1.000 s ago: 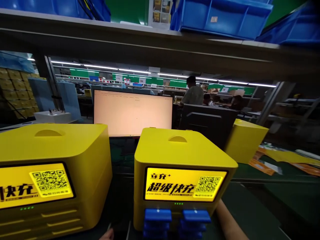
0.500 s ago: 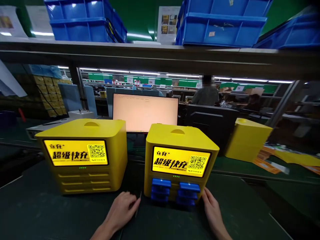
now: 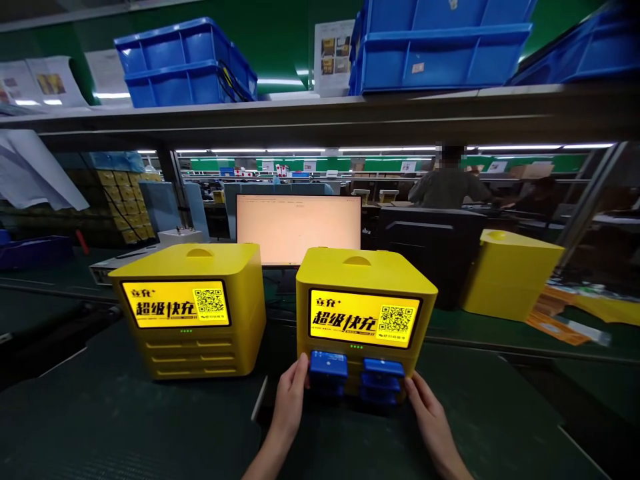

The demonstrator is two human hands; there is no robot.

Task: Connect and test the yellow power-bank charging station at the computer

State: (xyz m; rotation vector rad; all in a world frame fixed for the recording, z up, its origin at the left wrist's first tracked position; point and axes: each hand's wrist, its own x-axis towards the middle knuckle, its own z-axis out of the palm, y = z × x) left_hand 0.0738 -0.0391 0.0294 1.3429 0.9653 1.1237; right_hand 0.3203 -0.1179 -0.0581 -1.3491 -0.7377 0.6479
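Observation:
In the head view, a yellow power bank rental cabinet point(image 3: 367, 267) with a lit screen stands in front of me. Blue power banks stick out of its lower front in two columns. The upper left power bank point(image 3: 329, 364) juts out furthest. My left hand point(image 3: 291, 397) is closed at that power bank's left edge, its fingers partly hidden. Low on the cabinet's right side, my right hand point(image 3: 424, 403) presses its fingers against the corner, beside the right column of power banks point(image 3: 383, 382).
A second yellow cabinet point(image 3: 185, 353) with its slots flush stands to the left. Behind are a lit monitor point(image 3: 300, 227) and a yellow casing point(image 3: 510, 280) at right. Blue crates point(image 3: 445, 60) sit on the overhead shelf point(image 3: 300, 120). A person point(image 3: 447, 187) is in the background.
My left hand has moved right and up from the dark mat to the upper left power bank, which now juts out further. My right hand stays by the cabinet's side. The view has shifted slightly.

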